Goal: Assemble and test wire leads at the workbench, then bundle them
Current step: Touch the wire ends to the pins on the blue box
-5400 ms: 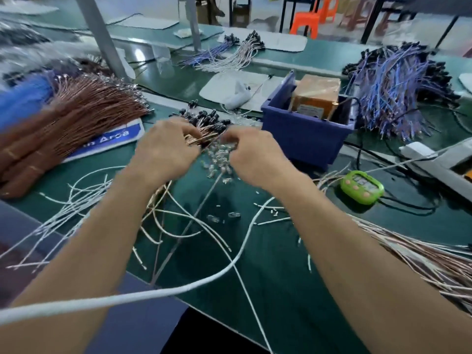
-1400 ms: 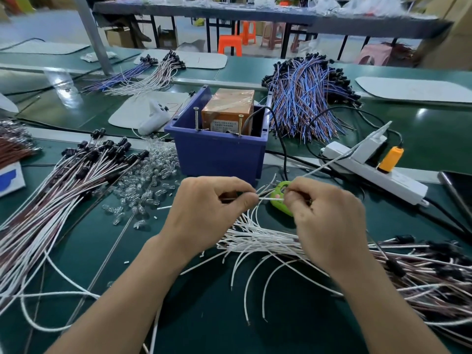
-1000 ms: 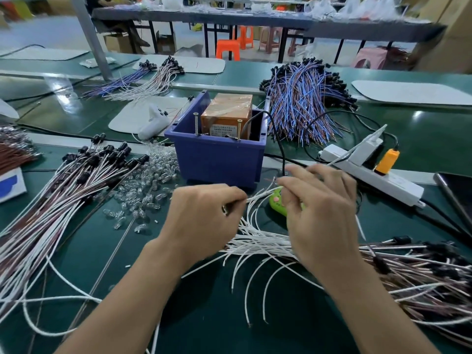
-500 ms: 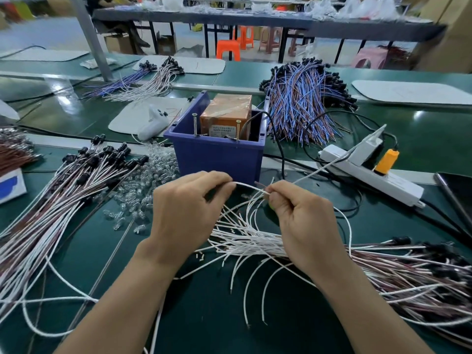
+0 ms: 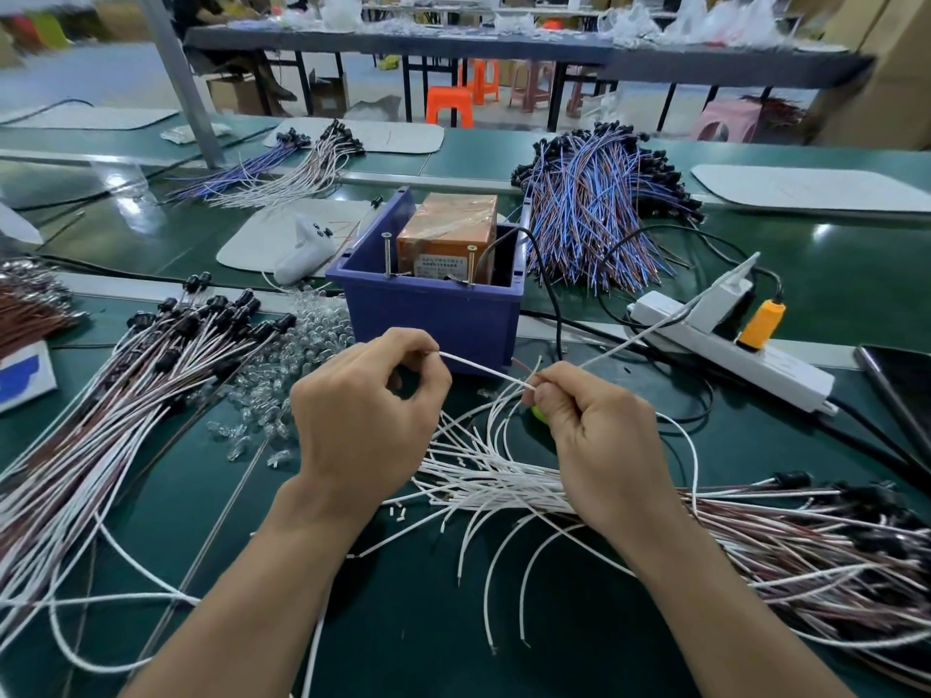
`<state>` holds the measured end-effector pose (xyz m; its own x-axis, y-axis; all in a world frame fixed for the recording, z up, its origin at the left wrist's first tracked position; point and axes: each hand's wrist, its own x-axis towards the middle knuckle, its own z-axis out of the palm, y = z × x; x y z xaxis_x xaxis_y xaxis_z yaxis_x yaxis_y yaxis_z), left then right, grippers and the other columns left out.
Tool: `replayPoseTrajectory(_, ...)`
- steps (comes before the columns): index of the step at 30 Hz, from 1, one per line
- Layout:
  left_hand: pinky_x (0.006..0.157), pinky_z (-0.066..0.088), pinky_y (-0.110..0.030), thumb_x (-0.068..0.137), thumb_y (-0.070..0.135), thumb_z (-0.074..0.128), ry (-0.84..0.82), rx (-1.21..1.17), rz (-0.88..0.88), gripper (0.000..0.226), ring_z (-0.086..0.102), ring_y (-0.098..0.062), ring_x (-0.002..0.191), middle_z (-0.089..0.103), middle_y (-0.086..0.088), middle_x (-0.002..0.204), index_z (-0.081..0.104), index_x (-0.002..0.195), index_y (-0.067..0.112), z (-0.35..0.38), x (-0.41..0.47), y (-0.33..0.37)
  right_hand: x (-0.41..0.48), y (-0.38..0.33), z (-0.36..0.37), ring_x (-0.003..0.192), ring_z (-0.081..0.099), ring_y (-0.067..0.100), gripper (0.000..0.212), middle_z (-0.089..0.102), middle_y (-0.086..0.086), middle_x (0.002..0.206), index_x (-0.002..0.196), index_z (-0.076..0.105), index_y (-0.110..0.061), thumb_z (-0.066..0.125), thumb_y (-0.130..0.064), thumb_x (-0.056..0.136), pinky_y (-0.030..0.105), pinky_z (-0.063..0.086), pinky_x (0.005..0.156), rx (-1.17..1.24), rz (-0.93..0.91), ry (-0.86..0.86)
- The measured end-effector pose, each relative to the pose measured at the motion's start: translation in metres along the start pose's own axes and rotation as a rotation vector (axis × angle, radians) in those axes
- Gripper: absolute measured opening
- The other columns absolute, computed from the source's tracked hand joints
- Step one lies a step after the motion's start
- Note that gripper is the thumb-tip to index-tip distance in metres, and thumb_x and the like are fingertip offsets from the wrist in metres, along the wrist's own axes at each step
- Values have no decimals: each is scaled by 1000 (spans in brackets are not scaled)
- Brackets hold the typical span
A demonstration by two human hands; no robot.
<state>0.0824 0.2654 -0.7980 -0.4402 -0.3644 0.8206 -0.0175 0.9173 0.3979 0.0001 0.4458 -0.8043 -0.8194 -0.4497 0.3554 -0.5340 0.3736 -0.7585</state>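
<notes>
My left hand (image 5: 362, 415) and my right hand (image 5: 599, 440) pinch the same white wire lead (image 5: 483, 369), which stretches taut between them just in front of the blue bin (image 5: 433, 314). Under my right hand lies a loose pile of white and brown leads (image 5: 504, 491) running off to the right, with black sockets at their far ends. A second pile of finished leads with black sockets (image 5: 151, 365) fans out on the left. Small clear bulbs (image 5: 282, 375) are scattered between that pile and my left hand.
The blue bin holds an orange transformer box (image 5: 448, 234) and two upright screws. A white power strip (image 5: 730, 350) with an orange plug lies to the right. Blue and brown leads (image 5: 594, 209) are heaped behind. A white pad with a tool (image 5: 297, 239) lies behind left.
My hands have lifted a little and moved apart, drawing the white lead straight between them. Earlier I was working at the bulbs on the left, then turned to the pile on the right.
</notes>
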Motion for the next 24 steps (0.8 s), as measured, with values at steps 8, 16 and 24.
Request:
replayPoseTrajectory(8,64,53,-17,79,23,74,-214,-577,-559,29,70,-7,69,75,10,83,71,106,35,0,1,18,-3,-8,-5,65,55,18,19,63,-4,69,86,64,-26,57,-24,104,29,43,62,39,-44,42)
replayPoseTrajectory(16,58,50,-17,91,6,71,-473,-1082,-889,20,67,-9,65,78,-8,82,83,83,20,5,3,39,-4,-20,-2,62,50,12,19,54,-8,63,86,66,-27,57,-24,103,18,35,56,7,-83,4)
replayPoseTrajectory(24,53,53,-19,97,18,64,-177,-1165,-1114,32,71,-13,63,78,-13,86,80,69,23,-7,26,19,23,-57,-12,70,55,4,28,51,-31,73,106,77,-31,51,-41,104,34,53,68,-154,-254,183)
